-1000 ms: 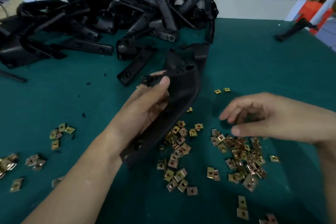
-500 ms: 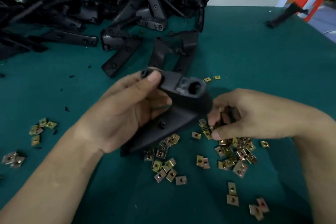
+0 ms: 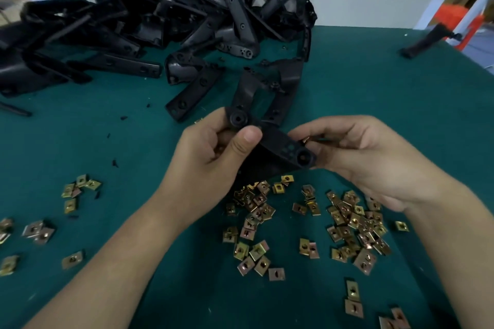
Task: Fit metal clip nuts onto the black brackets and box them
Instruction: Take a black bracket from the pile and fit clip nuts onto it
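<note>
The left hand [image 3: 213, 152] clenched the bracket [image 3: 270, 147] above the bench [image 3: 387, 104], its long axis running from 10 to 4 o'clock. The right hand [image 3: 366, 157] pinched a clip nut [image 3: 305, 140] at the bracket's 2 o'clock edge, nearest its free end.

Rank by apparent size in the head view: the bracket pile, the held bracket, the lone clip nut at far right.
1. Bracket pile, largest by far.
2. Held bracket, partly hidden by the left hand and right hand.
3. Lone clip nut, smallest.
</note>
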A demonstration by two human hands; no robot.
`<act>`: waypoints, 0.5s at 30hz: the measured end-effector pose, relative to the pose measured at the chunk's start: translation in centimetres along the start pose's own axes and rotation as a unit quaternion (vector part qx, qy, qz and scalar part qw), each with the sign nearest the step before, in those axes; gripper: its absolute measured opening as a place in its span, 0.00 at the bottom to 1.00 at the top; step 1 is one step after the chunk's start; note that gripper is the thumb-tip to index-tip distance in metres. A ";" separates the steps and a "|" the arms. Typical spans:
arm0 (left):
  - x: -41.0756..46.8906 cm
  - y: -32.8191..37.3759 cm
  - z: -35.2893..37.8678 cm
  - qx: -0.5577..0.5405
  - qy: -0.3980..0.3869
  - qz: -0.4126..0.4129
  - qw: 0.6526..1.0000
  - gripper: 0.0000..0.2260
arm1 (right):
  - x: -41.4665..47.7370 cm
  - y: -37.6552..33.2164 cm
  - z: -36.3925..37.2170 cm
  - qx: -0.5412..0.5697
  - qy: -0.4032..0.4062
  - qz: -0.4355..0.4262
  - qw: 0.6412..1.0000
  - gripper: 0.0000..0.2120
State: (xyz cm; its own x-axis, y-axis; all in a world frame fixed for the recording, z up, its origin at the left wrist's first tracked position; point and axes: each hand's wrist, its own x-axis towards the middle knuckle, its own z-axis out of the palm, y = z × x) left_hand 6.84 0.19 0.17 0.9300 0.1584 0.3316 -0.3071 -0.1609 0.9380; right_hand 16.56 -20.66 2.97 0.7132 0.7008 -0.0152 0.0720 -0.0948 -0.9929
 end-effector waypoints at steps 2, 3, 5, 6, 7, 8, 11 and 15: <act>0.0 -0.2 0.1 0.011 0.004 0.007 1.000 0.11 | 0.2 0.2 0.1 0.001 -0.009 0.004 1.000 0.14; 0.0 -0.2 0.2 0.018 0.001 0.008 1.000 0.09 | 0.3 0.3 0.0 0.005 -0.015 0.007 1.000 0.14; -0.1 -0.3 0.4 0.037 -0.017 0.007 0.999 0.06 | 0.3 0.5 -0.2 0.012 -0.012 0.014 1.000 0.10; -0.1 -0.3 0.5 0.049 -0.023 0.008 0.999 0.05 | 0.3 0.6 -0.3 0.012 -0.009 0.018 1.000 0.09; 0.0 -0.4 0.5 0.057 -0.026 0.010 0.998 0.04 | 0.3 0.6 -0.4 0.005 -0.010 0.023 1.000 0.08; 0.0 -0.4 0.5 0.062 -0.028 0.013 0.998 0.03 | 0.2 0.7 -0.6 -0.013 -0.011 0.031 0.999 0.08; 0.2 -0.4 0.5 0.060 -0.025 0.011 0.998 0.04 | 0.2 0.7 -1.0 -0.108 -0.016 0.042 0.993 0.11; 0.3 -0.7 0.3 0.062 -0.022 -0.007 0.998 0.09 | 0.0 0.3 -1.1 -0.188 -0.031 0.041 0.981 0.14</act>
State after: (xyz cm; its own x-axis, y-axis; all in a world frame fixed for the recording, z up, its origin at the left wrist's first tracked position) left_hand 7.34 0.06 -0.39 0.9430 0.1187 0.3110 -0.2689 -0.2788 0.9219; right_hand 17.31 -21.45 2.77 0.6846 0.7203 -0.1121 0.2765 -0.3988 -0.8744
